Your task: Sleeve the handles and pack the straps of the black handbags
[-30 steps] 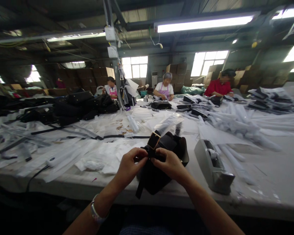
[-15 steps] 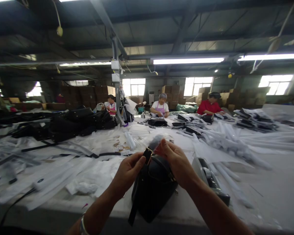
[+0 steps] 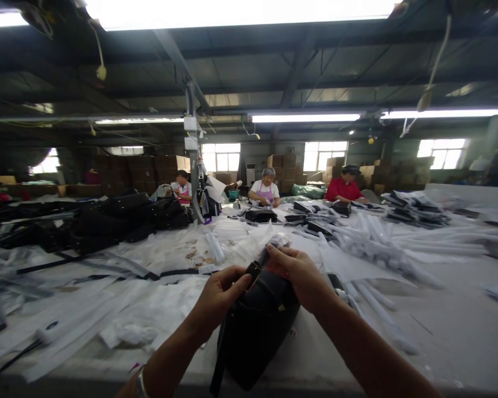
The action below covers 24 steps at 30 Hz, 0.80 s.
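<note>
A black handbag (image 3: 259, 337) stands upright on the table in front of me, below both hands. Between its thumb and fingers, my left hand (image 3: 219, 296) pinches a gold-rimmed buckle (image 3: 254, 271) on a black strap, over the top of the bag. My right hand (image 3: 302, 276) is closed on the part of the strap beyond the buckle, where clear or pale wrapping (image 3: 279, 239) shows at the fingertips. The exact end of the strap is hidden by the fingers. A dark strap hangs down the bag's left side.
Behind my right wrist is a grey tape dispenser (image 3: 341, 288), partly covered. White wrapping sheets (image 3: 149, 309) and black straps lie on the left. Rolled white tubes (image 3: 382, 249) lie at right. Black bags (image 3: 112, 218) are heaped far left. Several co-workers sit across the table.
My head view has tilted upward and turned a little right. The buckle, upright before, now lies more slanted along the strap, with my hands closer over the bag. Less of the tape dispenser shows.
</note>
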Each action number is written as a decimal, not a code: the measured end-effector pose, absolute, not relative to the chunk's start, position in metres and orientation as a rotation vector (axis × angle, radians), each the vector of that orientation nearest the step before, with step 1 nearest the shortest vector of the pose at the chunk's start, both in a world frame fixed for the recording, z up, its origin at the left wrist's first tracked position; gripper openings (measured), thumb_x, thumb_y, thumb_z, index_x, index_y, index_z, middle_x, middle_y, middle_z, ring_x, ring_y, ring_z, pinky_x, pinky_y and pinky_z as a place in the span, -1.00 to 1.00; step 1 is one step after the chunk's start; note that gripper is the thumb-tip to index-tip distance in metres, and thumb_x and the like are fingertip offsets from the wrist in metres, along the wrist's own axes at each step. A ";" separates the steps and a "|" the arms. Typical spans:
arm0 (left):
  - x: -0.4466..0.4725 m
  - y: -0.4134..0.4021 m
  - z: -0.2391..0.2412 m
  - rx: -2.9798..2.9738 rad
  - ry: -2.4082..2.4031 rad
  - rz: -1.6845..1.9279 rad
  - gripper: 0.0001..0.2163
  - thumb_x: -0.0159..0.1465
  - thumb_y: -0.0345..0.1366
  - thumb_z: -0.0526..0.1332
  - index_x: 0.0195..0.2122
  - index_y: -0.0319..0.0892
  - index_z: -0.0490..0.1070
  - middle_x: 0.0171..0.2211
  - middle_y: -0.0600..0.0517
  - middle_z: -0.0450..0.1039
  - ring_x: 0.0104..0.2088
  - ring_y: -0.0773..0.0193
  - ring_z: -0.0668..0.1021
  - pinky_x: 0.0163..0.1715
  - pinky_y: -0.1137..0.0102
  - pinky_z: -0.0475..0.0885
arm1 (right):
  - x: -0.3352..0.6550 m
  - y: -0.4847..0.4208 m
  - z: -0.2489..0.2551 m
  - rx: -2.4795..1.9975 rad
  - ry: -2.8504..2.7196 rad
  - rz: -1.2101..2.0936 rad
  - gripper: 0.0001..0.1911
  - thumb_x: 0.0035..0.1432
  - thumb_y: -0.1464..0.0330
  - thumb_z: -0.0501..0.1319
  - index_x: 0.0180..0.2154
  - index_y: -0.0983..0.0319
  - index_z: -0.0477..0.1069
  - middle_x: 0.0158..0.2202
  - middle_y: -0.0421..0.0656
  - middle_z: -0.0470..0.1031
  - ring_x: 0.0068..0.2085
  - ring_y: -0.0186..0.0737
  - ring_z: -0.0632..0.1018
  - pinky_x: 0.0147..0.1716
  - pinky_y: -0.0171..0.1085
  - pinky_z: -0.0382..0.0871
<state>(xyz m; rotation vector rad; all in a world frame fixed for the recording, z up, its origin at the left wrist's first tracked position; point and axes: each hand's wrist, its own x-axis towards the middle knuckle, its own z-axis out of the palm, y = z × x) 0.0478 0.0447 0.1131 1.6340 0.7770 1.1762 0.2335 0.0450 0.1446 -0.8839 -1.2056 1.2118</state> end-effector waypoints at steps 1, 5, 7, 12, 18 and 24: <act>0.048 0.045 0.113 1.641 0.777 1.179 -0.76 0.22 -0.11 0.29 -0.25 -0.17 0.58 -0.37 0.04 0.56 -0.32 0.21 0.54 -0.33 0.45 0.38 | 0.233 0.042 0.144 -0.896 -1.206 1.242 -0.57 -0.02 0.01 0.37 -0.42 0.28 0.57 -0.43 -0.09 0.61 -0.32 -0.12 0.60 -0.25 -0.21 0.46; 0.050 0.046 0.109 1.649 0.786 1.180 -0.76 0.23 -0.10 0.28 -0.30 -0.20 0.55 -0.38 0.02 0.57 -0.34 0.22 0.55 -0.36 0.44 0.39 | 0.227 0.030 0.135 -0.937 -1.227 1.263 -0.57 -0.03 0.02 0.38 -0.39 0.29 0.58 -0.49 -0.15 0.58 -0.45 -0.25 0.55 -0.36 -0.29 0.41; 0.051 0.047 0.106 1.607 0.802 1.204 -0.77 0.21 -0.12 0.31 -0.26 -0.19 0.52 -0.36 0.02 0.58 -0.33 0.22 0.57 -0.35 0.45 0.41 | 0.223 0.025 0.129 -0.964 -1.230 1.250 -0.57 -0.03 0.02 0.38 -0.38 0.29 0.58 -0.50 -0.16 0.57 -0.48 -0.28 0.53 -0.44 -0.32 0.38; 0.052 0.046 0.105 1.494 0.779 1.282 -0.71 0.22 -0.14 0.32 -0.09 -0.13 0.41 -0.31 0.05 0.60 -0.26 0.22 0.60 -0.26 0.44 0.45 | 0.217 0.026 0.124 -0.919 -1.343 1.151 -0.65 0.02 0.10 0.37 -0.29 0.23 0.61 -0.32 -0.12 0.62 -0.27 -0.16 0.58 -0.30 -0.30 0.41; 0.042 0.047 0.097 1.639 0.769 1.227 -0.71 0.32 -0.11 0.18 -0.05 -0.15 0.49 -0.13 -0.04 0.59 -0.10 0.13 0.58 -0.12 0.34 0.47 | 0.219 0.034 0.129 -0.965 -1.271 1.107 -0.63 -0.02 0.07 0.38 -0.33 0.26 0.60 -0.44 -0.16 0.59 -0.45 -0.24 0.53 -0.45 -0.31 0.35; 0.036 0.044 0.071 1.901 0.974 1.395 -0.68 0.16 -0.30 0.36 -0.03 -0.05 0.49 -0.05 -0.01 0.55 -0.07 0.08 0.57 -0.13 0.25 0.52 | 0.217 0.036 0.124 -0.908 -1.294 1.128 -0.61 0.03 0.05 0.35 -0.34 0.27 0.58 -0.41 -0.13 0.59 -0.40 -0.23 0.54 -0.38 -0.30 0.36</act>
